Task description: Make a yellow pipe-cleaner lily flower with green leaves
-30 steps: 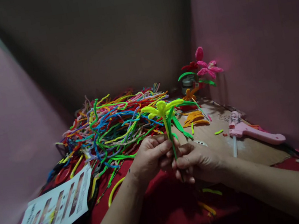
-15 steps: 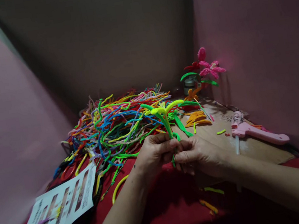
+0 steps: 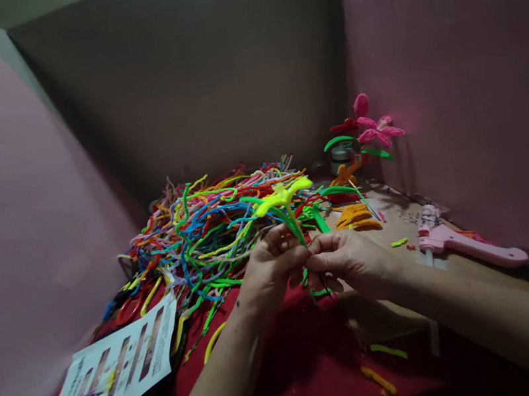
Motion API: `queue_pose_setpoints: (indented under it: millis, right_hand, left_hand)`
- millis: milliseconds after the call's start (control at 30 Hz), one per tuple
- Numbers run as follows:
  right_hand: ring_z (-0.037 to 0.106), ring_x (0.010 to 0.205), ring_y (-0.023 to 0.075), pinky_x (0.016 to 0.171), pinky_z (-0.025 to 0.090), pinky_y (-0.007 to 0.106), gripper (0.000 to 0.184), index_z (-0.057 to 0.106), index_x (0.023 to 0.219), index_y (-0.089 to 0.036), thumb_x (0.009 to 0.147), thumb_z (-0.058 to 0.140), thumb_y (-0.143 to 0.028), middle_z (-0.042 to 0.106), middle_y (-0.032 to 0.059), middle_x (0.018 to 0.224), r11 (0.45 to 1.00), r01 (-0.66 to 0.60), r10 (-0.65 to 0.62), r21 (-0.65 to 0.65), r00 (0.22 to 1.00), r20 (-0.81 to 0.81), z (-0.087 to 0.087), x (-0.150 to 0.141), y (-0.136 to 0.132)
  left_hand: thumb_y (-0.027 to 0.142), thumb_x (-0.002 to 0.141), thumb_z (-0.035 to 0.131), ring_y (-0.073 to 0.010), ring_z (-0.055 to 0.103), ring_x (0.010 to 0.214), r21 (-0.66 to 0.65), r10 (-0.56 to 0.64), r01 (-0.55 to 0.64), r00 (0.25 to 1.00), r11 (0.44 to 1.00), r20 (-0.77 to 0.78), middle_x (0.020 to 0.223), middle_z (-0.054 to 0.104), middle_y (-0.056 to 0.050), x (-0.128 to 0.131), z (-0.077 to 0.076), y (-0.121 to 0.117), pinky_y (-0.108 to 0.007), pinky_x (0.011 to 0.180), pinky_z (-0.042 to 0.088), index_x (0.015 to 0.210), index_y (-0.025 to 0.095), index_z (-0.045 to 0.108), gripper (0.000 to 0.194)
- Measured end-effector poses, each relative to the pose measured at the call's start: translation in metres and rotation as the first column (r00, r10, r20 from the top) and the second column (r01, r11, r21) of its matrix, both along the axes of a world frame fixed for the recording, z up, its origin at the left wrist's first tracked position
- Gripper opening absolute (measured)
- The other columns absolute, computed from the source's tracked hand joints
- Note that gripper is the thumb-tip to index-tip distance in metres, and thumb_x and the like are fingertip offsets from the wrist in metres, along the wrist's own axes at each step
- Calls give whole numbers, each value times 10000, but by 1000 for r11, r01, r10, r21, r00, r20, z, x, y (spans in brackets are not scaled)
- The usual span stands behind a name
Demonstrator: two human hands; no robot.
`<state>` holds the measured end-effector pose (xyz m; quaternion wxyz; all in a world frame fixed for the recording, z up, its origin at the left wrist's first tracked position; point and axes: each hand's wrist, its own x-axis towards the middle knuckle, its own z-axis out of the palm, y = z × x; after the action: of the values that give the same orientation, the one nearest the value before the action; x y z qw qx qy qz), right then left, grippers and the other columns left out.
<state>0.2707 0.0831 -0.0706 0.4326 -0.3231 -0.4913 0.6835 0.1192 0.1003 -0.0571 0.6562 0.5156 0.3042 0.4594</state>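
A yellow pipe-cleaner flower (image 3: 282, 198) with green leaves stands upright between my two hands at the centre of the head view. My left hand (image 3: 275, 263) is closed round its green stem just under the leaves. My right hand (image 3: 347, 258) pinches the same stem from the right, its fingertips meeting those of the left. A curled green end of pipe cleaner (image 3: 318, 293) shows below the fingers. Much of the stem is hidden behind the hands.
Behind my hands lies a big heap of coloured pipe cleaners (image 3: 210, 233). A printed sheet (image 3: 108, 383) is at left. On the right are a pink glue gun (image 3: 477, 244), orange petals (image 3: 355, 216) and a finished pink flower (image 3: 379, 129). Trimmed scraps (image 3: 388, 351) lie in front.
The yellow flower has turned and tilted a little left, so its petals look broader. Both hands stay on the stem, and the green end below is more visible. The camera view has shifted slightly.
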Motion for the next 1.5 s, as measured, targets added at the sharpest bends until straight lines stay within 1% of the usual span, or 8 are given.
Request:
queue_pose_setpoints:
  millis: [167,400,567,833,900,1033,1300,1500]
  right_hand:
    - [462,336,62,351,329,172,182,498,630,-156,648,663,-230,631,4,499,996,-47,49,-71,999,17,-4,-3,-3]
    - [501,347,63,334,342,158,229,483,666,-152,664,687,-258,648,18,534,985,-115,113,-128,993,-17,-14,-2,-5]
    - [502,335,63,331,356,148,191,496,702,-148,670,672,-215,648,21,525,982,-128,118,-143,990,-75,-16,-2,-5]
    - [574,431,99,389,446,178,185,560,800,-122,725,641,-271,635,25,547,958,-265,246,-113,956,-157,-17,0,-6]
    - [543,375,86,363,419,171,207,548,759,-124,744,625,-315,636,26,530,966,-231,212,-116,964,-162,-16,-1,-6]
    - [526,349,83,340,383,162,240,529,722,-130,731,638,-344,631,21,507,982,-159,139,-105,975,-174,-13,-4,-6]
    - [533,395,82,360,395,168,228,547,705,-122,743,623,-334,603,12,513,983,-157,147,-92,984,-104,-10,-3,-7]
    - [504,360,75,342,372,168,223,546,725,-134,728,627,-342,609,7,503,985,-132,122,-107,988,-93,-14,-4,-6]
  left_hand:
    - [131,578,746,-28,366,429,-29,83,-79,973,996,214,541,434,85,-3,5,5,-167,409,270,793,177,566,284]
    - [128,566,748,-28,372,425,-46,174,-168,966,985,193,528,428,79,3,4,2,-169,413,283,684,155,541,239]
    - [127,545,752,-37,405,438,-40,166,-162,977,986,133,533,462,71,6,2,1,-177,438,330,690,154,578,229]
    - [154,649,669,-57,395,425,136,113,-100,989,986,-95,516,485,47,3,-1,-2,-200,416,307,672,139,621,55]
    - [148,655,667,-71,436,473,267,217,-169,963,949,-160,547,523,27,3,0,-3,-204,446,335,624,138,629,50]
    - [148,653,685,-132,546,665,562,418,-288,901,775,-115,696,600,-21,4,1,-7,-228,572,428,597,149,652,65]
    - [160,672,686,-127,542,699,539,332,-178,921,823,-203,727,586,-1,0,4,-6,-227,633,441,669,175,644,44]
    - [164,695,665,-109,495,598,704,503,-231,840,671,-204,653,563,20,0,8,-14,-218,587,402,683,194,624,52]
